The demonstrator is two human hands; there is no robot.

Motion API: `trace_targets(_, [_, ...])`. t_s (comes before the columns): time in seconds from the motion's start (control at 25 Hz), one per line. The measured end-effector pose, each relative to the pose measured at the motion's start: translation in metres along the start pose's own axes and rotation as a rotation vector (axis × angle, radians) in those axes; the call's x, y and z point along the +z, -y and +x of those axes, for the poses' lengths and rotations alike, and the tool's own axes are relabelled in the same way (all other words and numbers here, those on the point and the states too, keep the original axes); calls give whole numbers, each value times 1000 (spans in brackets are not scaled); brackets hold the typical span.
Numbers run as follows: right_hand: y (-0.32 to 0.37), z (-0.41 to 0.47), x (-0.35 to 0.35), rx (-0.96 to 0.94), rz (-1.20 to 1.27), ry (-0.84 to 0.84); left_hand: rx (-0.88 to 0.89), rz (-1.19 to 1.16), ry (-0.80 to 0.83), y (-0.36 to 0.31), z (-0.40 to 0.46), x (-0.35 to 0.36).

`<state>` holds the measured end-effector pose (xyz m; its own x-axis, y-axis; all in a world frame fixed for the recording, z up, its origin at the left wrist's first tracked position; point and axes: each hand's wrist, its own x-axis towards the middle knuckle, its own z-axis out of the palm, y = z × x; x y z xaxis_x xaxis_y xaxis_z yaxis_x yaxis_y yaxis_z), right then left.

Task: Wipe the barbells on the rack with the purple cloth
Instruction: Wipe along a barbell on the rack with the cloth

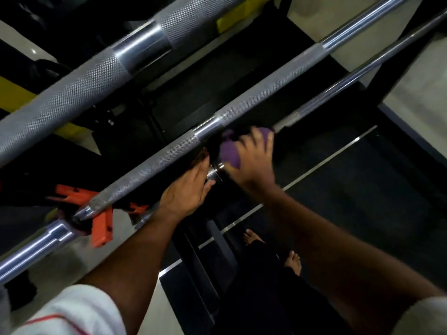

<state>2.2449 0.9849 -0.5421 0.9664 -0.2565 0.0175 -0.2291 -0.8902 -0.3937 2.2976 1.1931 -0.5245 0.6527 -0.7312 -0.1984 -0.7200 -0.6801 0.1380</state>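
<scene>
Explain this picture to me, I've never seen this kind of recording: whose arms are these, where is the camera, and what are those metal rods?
No machine here: a person wears one camera on the head, so you look down along both bare arms. The metal rods are barbells lying across a rack, running diagonally through the frame. There are three: a thick upper barbell, a middle barbell and a lowest barbell nearest the person. The right hand grips a bunched purple cloth wrapped round the lowest barbell. The left hand holds the same barbell just beside it. An orange clamp sits on the middle barbell's left end. Bare feet show on the dark floor below.
</scene>
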Motion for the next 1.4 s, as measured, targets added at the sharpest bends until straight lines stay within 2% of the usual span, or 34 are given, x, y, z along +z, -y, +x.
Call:
trace_targets(0.12, [30,-24,14,-24,267,37,-6,-21,-11,-1,0,1])
trace_targets(0.2, [17,-33,3,-62,467,52,6,-31,-23,-1,0,0])
trace_targets(0.28, [-4,-54,-10,-126,777,94,16,-34,-21,-1,-1,-2])
trace_targets(0.32, [-11,-70,-20,-58,962,104,18,-25,-23,-2,-2,-2])
trace_targets(0.36, [-23,-83,-24,118,1165,109,24,-16,-26,-2,-2,-1])
trace_targets(0.4, [-34,-92,-26,371,1325,54,24,-14,-24,-1,-2,-1])
trace_targets(0.48, [-64,-95,-20,806,1473,-117,27,-23,-28,1,-1,2])
trace_targets(0.56, [-85,-77,-15,1053,1682,-306,44,-28,-47,2,1,5])
trace_targets(0.64, [-91,-44,-18,1108,1949,-449,43,-42,-49,2,0,6])
trace_targets(0.72, [-86,3,-25,1008,2092,-545,43,-70,-34,3,1,7])
trace_targets(0.8, [-75,45,-25,902,2115,-602,60,-78,-57,3,3,8])
trace_targets(0.88, [-62,68,-14,932,2057,-590,90,-41,-104,6,3,10])
trace_targets(1.04, [3,36,42,977,1982,-342,138,6,-160,8,5,17])
trace_targets(1.12, [41,15,61,1003,1921,-285,147,-3,-179,9,5,19])
trace_targets(1.2, [49,13,68,1027,1849,-311,151,-4,-176,9,6,19])
trace_targets(1.28, [29,27,57,1058,1775,-339,150,17,-166,9,6,18])
trace_targets(1.4, [-25,61,24,1132,1667,-531,156,40,-177,9,4,18])
